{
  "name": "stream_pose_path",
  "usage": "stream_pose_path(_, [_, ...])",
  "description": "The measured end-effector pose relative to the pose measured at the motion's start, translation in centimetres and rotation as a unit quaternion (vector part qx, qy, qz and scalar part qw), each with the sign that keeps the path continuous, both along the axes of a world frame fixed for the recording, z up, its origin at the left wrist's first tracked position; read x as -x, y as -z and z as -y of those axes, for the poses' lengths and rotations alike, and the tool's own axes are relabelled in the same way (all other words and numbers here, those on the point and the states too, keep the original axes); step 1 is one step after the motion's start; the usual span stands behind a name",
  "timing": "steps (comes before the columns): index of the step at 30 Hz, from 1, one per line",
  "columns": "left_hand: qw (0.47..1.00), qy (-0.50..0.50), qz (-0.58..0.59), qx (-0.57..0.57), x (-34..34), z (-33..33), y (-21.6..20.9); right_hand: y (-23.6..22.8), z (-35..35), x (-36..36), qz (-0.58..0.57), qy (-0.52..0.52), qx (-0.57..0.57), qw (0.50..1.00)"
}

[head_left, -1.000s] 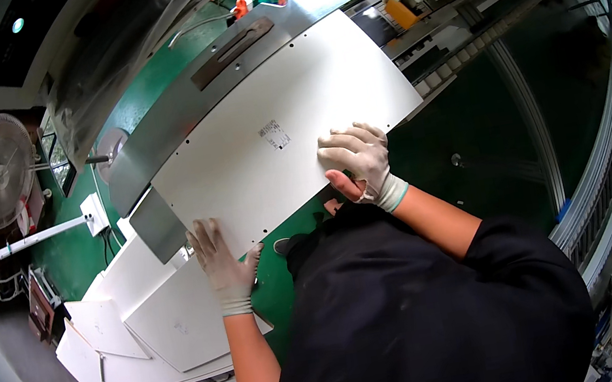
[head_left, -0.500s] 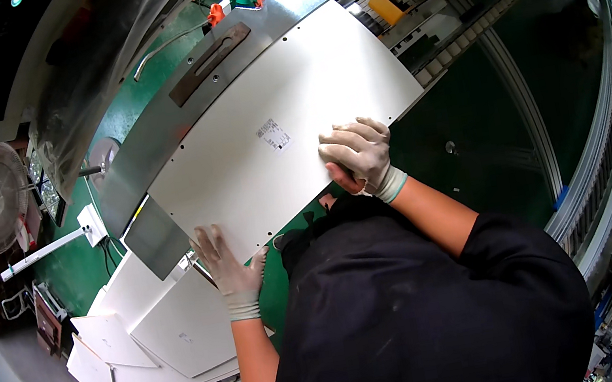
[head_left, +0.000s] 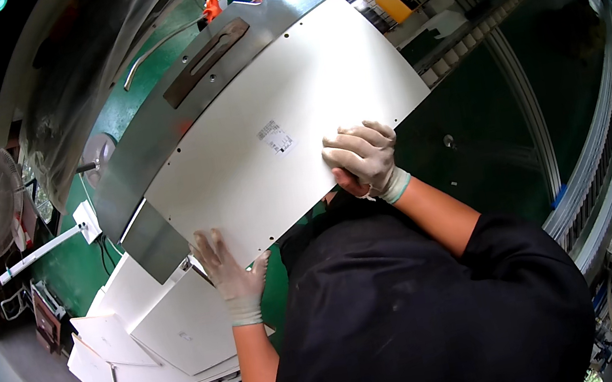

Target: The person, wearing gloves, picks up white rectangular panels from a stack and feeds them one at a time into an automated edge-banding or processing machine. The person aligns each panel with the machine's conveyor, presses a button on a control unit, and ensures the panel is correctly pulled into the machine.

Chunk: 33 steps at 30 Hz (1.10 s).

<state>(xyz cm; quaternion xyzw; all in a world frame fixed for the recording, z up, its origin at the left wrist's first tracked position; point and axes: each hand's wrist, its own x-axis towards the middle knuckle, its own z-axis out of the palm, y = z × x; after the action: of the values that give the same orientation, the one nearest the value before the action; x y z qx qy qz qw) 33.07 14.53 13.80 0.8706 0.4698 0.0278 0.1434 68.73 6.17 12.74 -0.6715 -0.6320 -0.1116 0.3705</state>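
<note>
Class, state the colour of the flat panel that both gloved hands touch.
The panel is white; it shows best in the head view.

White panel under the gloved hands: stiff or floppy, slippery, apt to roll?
The white panel is probably stiff: it shows no sag between left hand and right hand. Its smooth-looking face may be slippery. Broad and flat, it seems unlikely to roll.

Black short-sleeved top [head_left: 421, 309]; both hands [head_left: 362, 153] in off-white gloves [head_left: 237, 283] (right cuff [head_left: 398, 183] edged teal).
</note>
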Motion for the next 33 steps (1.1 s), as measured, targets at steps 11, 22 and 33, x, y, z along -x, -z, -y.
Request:
stream_pose_path(11, [0.993,0.091,-0.073,-0.012,-10.1,0.3,0.0,-0.4,1.1,-9.3,-0.06,0.045,-0.052,0.996])
stream_pose_path(22, [0.981,0.184,-0.037,0.042,-23.9,-0.9,-3.6,-0.9,0.5,-13.5,-0.073,0.143,-0.033,0.986])
stream_pose_path(33, [0.996,0.012,0.088,0.026,2.5,2.3,3.2,-0.5,-1.4,-7.7,-0.058,0.14,-0.059,0.987])
